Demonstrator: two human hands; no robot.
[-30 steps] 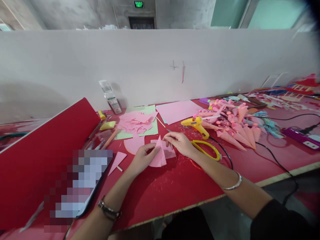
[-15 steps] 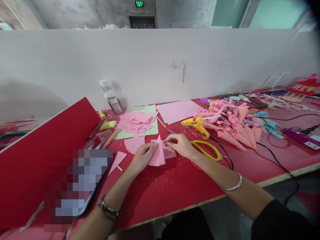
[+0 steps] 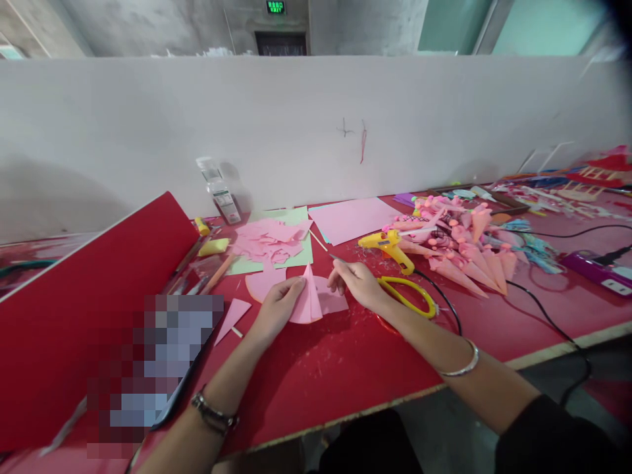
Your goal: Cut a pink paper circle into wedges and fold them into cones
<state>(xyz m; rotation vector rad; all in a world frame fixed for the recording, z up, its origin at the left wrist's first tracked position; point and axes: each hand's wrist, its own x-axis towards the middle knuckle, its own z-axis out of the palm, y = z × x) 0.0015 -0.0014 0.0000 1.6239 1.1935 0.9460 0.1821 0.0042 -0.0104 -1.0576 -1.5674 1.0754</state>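
Note:
My left hand [image 3: 277, 304] grips a pink paper cone [image 3: 307, 304] that points away from me, just above the red table [image 3: 345, 368]. To the right of the cone, my right hand [image 3: 356, 283] rests with curled fingers on a flat pink paper piece [image 3: 332, 301]. Whether it pinches that paper is hard to tell. A pink half-circle of paper [image 3: 261, 284] lies just beyond my left hand. Yellow-handled scissors [image 3: 407, 296] lie right behind my right wrist.
A yellow glue gun [image 3: 388, 245] with a black cord, a heap of finished pink cones [image 3: 461, 247], pink scraps on green paper [image 3: 270, 241], a pink sheet [image 3: 351, 218], a clear bottle [image 3: 217, 191] and a purple power strip [image 3: 595, 271] are on the table. A red board [image 3: 89, 296] leans at left. A white partition stands behind.
My left hand has rolled the cone tighter and shifted it slightly left and away. My right hand has let go of the cone's edge and drawn back to the flat pink paper.

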